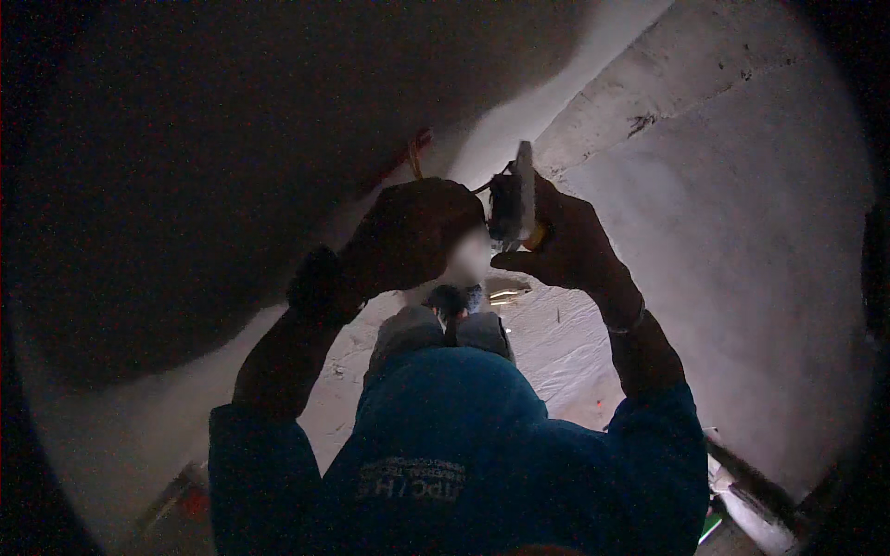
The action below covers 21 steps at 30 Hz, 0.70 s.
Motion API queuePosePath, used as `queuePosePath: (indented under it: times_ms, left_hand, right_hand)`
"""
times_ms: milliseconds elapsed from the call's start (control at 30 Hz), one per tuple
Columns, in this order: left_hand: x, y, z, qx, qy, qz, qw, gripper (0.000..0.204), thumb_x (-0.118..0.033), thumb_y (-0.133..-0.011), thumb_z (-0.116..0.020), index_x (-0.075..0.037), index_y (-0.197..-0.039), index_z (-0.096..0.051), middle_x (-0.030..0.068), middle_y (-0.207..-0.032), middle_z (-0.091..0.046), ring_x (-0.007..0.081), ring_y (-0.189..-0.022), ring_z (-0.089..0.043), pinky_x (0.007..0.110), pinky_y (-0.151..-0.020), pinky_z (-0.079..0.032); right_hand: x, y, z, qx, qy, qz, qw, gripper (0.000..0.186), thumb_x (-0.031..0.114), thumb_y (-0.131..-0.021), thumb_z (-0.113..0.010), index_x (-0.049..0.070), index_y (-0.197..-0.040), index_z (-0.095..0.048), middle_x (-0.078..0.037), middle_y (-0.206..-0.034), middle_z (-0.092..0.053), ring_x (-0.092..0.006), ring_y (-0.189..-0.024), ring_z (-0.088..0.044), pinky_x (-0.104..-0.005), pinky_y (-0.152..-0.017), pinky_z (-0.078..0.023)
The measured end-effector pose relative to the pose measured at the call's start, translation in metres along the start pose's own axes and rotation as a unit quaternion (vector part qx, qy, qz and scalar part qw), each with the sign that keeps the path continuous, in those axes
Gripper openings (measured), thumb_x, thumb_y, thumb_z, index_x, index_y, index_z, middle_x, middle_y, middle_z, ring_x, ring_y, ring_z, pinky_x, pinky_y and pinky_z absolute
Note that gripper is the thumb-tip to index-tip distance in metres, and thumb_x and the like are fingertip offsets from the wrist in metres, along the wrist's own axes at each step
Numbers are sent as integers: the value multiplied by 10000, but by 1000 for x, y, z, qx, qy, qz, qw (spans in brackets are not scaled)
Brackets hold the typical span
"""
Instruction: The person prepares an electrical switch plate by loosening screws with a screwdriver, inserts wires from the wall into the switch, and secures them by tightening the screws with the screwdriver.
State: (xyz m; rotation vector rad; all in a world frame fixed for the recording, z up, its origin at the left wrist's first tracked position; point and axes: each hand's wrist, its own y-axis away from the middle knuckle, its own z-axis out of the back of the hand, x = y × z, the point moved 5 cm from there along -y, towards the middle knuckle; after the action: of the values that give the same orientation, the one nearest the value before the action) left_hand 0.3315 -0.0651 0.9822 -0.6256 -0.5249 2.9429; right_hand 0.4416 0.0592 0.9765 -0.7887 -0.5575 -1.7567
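Two hands are up in front of you in very poor light, and that dimness is your first hazard. Your right hand is closed around a small boxy fitting with a pale flat plate, held edge-on near the wall. Your left hand is curled shut just beside it, but what it pinches is too dark to tell; thin wires, reddish and yellowish, run up from it toward the shadowed surface.

Those wires look like the weak point. If you pull the fitting away from the wall, they could tug loose or strain where they join. If they are live, bare fingers this close could get a shock; I cannot tell whether they are.

The fitting sits only in your fingertips, so a slip would drop it toward your knees and the dusty floor below. Debris lies at the lower right, near enough to catch a foot when you shift.
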Motion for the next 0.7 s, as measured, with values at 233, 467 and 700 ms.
queuePosePath:
  times_ms: [233, 467, 700]
  left_hand:
    - [-2, -8, -3, 29, -28, 4, 999, 105, -105, -845, -579, -44, -860, -663, 111, -878, -657, 261, -820, -633, 372, -747, -521]
    - [3, -8, 5, -30, 99, 102, 989, 146, -165, -870, -595, -46, -884, -680, 114, -903, -661, 260, -854, -624, 367, -804, -499]
    - [5, -11, -12, 35, -9, 51, 998, 118, -131, -818, -581, -61, -870, -661, 118, -866, -633, 296, -853, -604, 407, -850, -457]
  right_hand:
    - [-41, -4, -29, 178, -232, -90, 952, 492, 319, -737, -746, 53, -1108, -561, -93, -796, -658, -157, -610, -631, -293, -572, -522]
    - [-51, -3, -24, 166, -314, -92, 930, 378, 271, -769, -724, 49, -1035, -574, -47, -722, -624, -90, -530, -563, -248, -476, -472]
    - [-60, 0, -30, 153, -284, -126, 938, 414, 247, -743, -749, 53, -1064, -573, -54, -757, -638, -87, -539, -565, -243, -474, -473]
